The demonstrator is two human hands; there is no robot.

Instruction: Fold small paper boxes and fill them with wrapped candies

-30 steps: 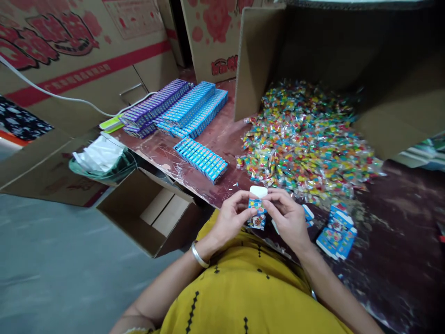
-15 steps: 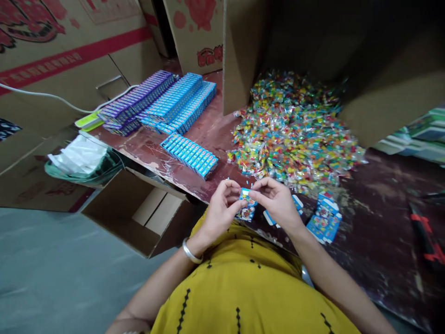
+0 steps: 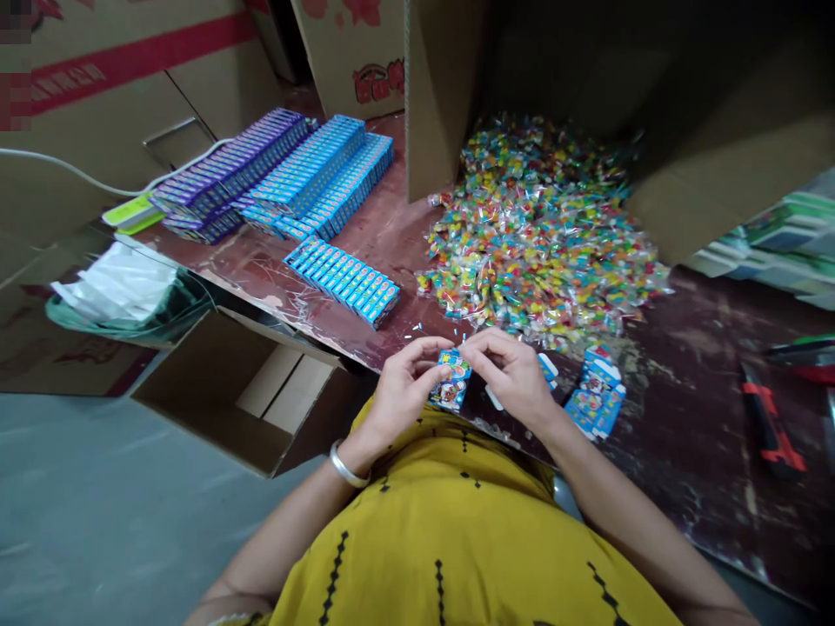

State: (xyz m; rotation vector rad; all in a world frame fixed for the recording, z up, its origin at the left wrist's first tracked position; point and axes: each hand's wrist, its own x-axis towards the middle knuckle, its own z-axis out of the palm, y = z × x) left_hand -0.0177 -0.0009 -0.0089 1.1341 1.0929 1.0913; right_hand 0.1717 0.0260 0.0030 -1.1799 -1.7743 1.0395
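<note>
A small blue printed candy box (image 3: 455,389) is upright at the table's near edge, in front of my yellow clothing. My left hand (image 3: 410,387) is closed around its left side, thumb across the printed front. With thumb and fingers together, my right hand (image 3: 512,376) pinches the box's top right corner. Flat, unfolded blue cartons (image 3: 595,398) lie to the right of my right hand, and another carton (image 3: 548,369) is partly hidden behind it. Beyond both hands spreads a heap of small clear packets of colourful candy (image 3: 535,243).
Rows of filled blue boxes (image 3: 343,280) and purple boxes (image 3: 228,178) stand at the left. An open cardboard carton (image 3: 196,382) sits below the table's left edge. A red-and-black cutter (image 3: 771,422) lies at right. Large cardboard walls (image 3: 437,96) surround the candy heap.
The white flap seen at the box's top no longer shows, and the top looks closed. Both hands stay on the box. The whole view has shifted slightly.
</note>
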